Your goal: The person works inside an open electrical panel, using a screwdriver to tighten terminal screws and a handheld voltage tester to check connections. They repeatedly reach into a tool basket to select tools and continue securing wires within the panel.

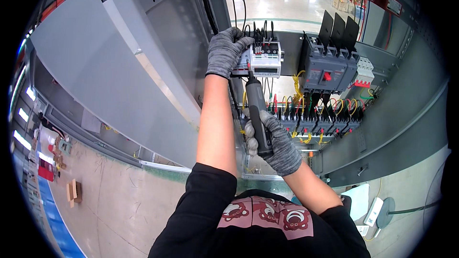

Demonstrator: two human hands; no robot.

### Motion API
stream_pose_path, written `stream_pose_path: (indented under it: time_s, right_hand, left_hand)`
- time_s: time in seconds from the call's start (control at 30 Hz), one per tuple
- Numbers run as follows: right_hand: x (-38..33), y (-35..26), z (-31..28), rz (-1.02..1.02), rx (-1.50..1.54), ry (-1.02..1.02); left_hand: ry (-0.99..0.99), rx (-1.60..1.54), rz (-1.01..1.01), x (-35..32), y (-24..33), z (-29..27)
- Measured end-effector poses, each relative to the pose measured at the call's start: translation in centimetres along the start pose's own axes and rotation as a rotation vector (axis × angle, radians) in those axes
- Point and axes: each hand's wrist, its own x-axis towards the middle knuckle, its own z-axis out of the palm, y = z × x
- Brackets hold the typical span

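My left hand [226, 51], in a grey knit glove, is at the upper left corner of a white meter module [266, 59]. Its fingers are closed around a black wire [246, 29] by the module's top terminals; the fingertips are partly hidden. Wrapped in my right hand [279, 145], also gloved, is a dark grey electric screwdriver [258, 114]. The tool points up and away from me. Its bit, with a red part near the tip, reaches the front of the module. Several more black wires with printed sleeves run into the module's top terminals.
Right of the module sits a large grey circuit breaker [330, 69] with black upright barriers. Small breakers [311, 124] with coloured wires line up below. A grey cabinet door [114, 71] stands at left, a side panel [406, 119] at right. A cardboard box [74, 192] lies on the floor.
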Motion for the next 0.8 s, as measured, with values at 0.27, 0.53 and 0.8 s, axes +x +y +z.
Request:
stream_pose_path:
  time_s: [0.27,0.53,0.8]
  right_hand:
    - [2.4,0.6,0.4,-0.001,0.098,0.038]
    - [3.0,1.0,1.8,-0.004,0.299,-0.02]
    - [3.8,0.7,3.8,-0.044,0.476,-0.092]
  left_hand:
    - [-0.049,0.043,-0.06,0.1,-0.1,0.1]
    - [0.004,0.174,-0.011,0.0,0.2,0.1]
    - [-0.01,0.145,-0.009,0.2,-0.2,0.4]
